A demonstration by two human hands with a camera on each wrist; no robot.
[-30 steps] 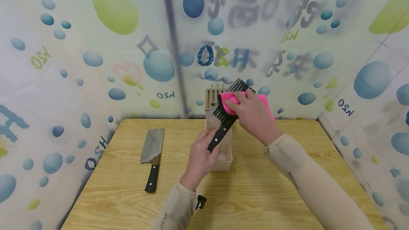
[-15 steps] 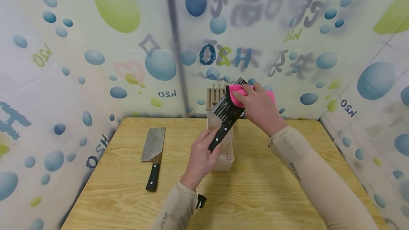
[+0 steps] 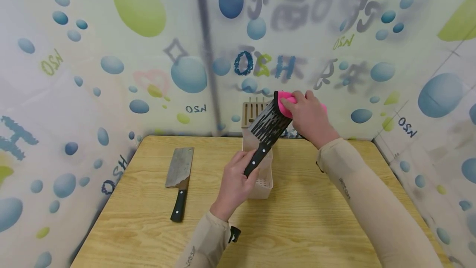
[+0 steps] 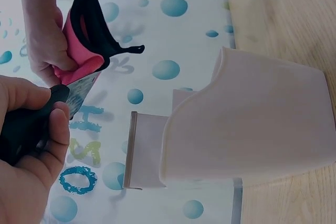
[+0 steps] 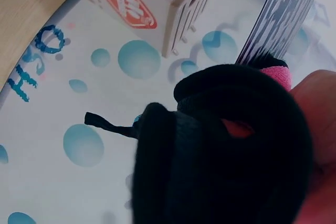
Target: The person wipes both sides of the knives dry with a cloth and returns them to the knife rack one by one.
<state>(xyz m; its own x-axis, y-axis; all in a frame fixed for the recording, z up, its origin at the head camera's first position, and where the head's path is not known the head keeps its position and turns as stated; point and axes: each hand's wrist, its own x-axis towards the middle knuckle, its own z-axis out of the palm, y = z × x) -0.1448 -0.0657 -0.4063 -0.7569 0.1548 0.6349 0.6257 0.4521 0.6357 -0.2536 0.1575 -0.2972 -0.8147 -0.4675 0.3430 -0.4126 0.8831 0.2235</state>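
Observation:
My left hand [image 3: 234,181] grips the black riveted handle of a cleaver [image 3: 270,125], its broad blade streaked black and tilted up to the right. With my right hand [image 3: 311,118] I hold a pink cloth [image 3: 283,106] with black edging against the blade's far end. In the left wrist view, thumb and fingers close round the cleaver's handle [image 4: 31,124]. The cloth's black side [image 5: 236,129] and loop fill much of the right wrist view, and the streaked blade [image 5: 286,17] runs out past it.
A pale knife block [image 3: 258,193] with a slotted brown top stands behind the held cleaver. On the wooden table [image 3: 316,218], a second cleaver [image 3: 179,168] lies to the left, its blade stained near the handle. A patterned wall covering [image 3: 148,69] rises behind the table.
My right hand and the pink cloth have slid up and right along the blade to its far end, baring more of the streaked face. My left hand keeps its grip on the handle.

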